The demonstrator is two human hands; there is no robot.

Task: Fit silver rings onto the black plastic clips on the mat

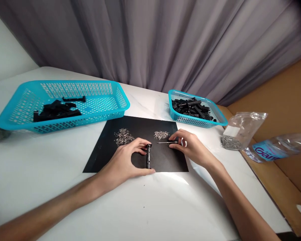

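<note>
My left hand (125, 160) grips a narrow black plastic part (148, 156) by its two ends, fingers at the far end and thumb at the near end. The part stands over the front of a black sheet (137, 125). Between the fingertips of my right hand (190, 147) is a small screwdriver (164, 143), its thin metal shaft pointing left toward the part. Most of its handle is hidden by the fingers. Just beyond the shaft lies a small pile of screws (161, 135). A larger pile of small metal pieces (123, 136) lies beyond my left hand.
A large blue basket (102, 115) at left holds several black parts (56, 110). The smaller blue basket (174, 115) at right is heaped with black parts. Farther right are a clear bag (233, 137) of small metal pieces and a plastic bottle (271, 147). A grey curtain (140, 43) hangs behind.
</note>
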